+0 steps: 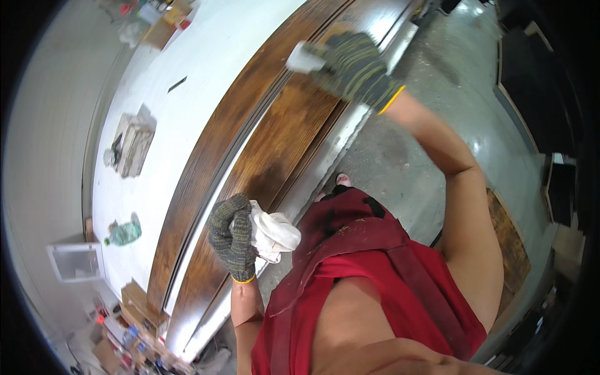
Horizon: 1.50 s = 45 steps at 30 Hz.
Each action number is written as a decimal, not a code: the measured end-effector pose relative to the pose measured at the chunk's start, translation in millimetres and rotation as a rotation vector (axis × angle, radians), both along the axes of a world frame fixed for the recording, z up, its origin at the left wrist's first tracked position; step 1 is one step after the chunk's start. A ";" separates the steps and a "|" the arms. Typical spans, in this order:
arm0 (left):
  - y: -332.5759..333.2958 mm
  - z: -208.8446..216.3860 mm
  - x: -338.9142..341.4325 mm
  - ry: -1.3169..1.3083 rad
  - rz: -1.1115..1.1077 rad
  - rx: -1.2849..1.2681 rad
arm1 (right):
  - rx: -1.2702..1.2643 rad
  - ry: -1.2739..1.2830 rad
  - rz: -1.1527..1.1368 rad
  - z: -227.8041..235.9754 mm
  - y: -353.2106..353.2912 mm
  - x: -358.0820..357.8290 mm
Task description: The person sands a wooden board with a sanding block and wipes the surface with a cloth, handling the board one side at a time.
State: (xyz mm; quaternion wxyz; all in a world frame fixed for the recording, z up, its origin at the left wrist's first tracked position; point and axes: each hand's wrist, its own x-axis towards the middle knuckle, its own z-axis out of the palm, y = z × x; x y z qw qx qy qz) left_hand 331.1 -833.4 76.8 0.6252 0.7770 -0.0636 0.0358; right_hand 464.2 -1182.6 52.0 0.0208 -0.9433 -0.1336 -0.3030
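Wood-grain boards, two of them, brown with darker grooves along their edges, lie side by side on a white table (187, 56): the near board (269, 150) by the table edge closest to the person, the far board (209, 147) just beyond it, with a pale strip showing between them along the lower part. Both lie flat, their long axes roughly parallel, running from the lower left of the view to the upper right and bowed by the lens.

Two hands are in view, each in a dark striped knit glove with a yellow cuff edge. The left hand (231, 237) is closed, fingers curled in tightly, gripping one crumpled white cloth (274, 234) that bunches out on its right side, over the near edge of the boards' lower half. The right hand (353, 69) reaches out over the upper stretch of the boards, its fingers bent round one white pad (305, 58); blur hides whether this is folded cloth or something firmer, and how hard it presses on the wood.

Farther over on the table stand one pale block (131, 150) and, lower down, one green-tinted plastic bottle (125, 233) lying on its side. One thin dark strip (177, 84) lies nearer the top. The person wears a dark red apron (350, 231).
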 end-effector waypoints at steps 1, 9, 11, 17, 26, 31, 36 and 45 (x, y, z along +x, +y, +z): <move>-9.4 -5.0 7.7 -0.009 -0.033 -0.009 | 0.018 0.017 0.014 1.0 8.1 -1.5; -37.3 -14.4 20.3 0.027 -0.084 0.109 | -0.151 0.206 -0.288 6.6 -87.2 49.6; -37.6 -15.1 18.3 0.079 -0.022 0.115 | -0.176 0.132 -0.325 9.1 -131.0 67.0; -122.1 3.1 63.2 0.115 -0.022 0.075 | -0.187 0.214 -0.408 10.7 -234.6 119.4; -211.0 -21.9 127.7 0.054 -0.129 0.121 | -0.206 0.048 -0.476 21.3 -362.4 186.7; -210.2 -16.6 125.0 0.085 -0.127 0.171 | -0.108 0.265 -0.782 27.9 -417.1 229.3; -213.8 -14.8 128.3 0.069 -0.130 0.201 | 0.021 0.301 -0.781 50.9 -436.6 214.6; -209.1 -22.3 124.6 0.052 -0.106 0.192 | -0.209 0.211 -0.445 19.2 -362.1 181.3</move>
